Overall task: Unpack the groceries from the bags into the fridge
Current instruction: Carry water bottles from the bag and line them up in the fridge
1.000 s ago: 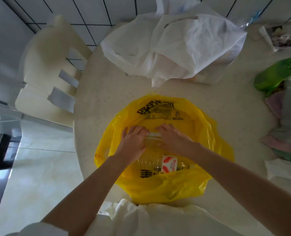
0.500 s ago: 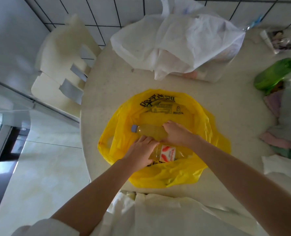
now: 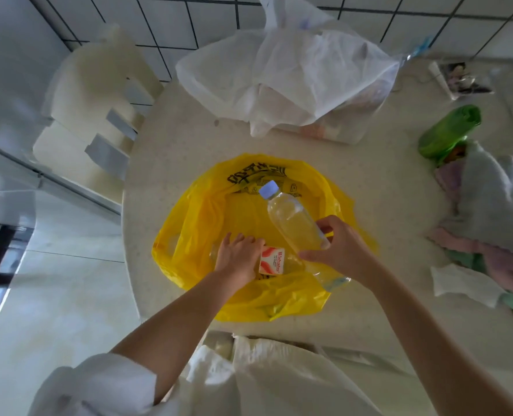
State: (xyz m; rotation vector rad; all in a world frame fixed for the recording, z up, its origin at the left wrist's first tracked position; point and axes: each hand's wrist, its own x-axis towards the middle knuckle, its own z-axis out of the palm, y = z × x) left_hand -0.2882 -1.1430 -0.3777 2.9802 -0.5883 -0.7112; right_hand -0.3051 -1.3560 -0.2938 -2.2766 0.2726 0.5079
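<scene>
Clear bottle (image 3: 294,221) tilted above open yellow bag (image 3: 207,217), second bottle (image 3: 274,261) inside

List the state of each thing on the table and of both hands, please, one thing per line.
yellow bag: open, lying on the table
capped bottle: lifted, tilted, cap on
labelled bottle: lying in the yellow bag
right hand: grips the capped bottle
left hand: curled over the labelled bottle
white bag: crumpled, still filled
green bottle: lying on its side

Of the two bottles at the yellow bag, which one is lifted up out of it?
The bottle with the pale blue cap, which the right hand holds tilted above the yellow bag. The other, the red-labelled bottle, lies in the bag under the left hand.
</scene>
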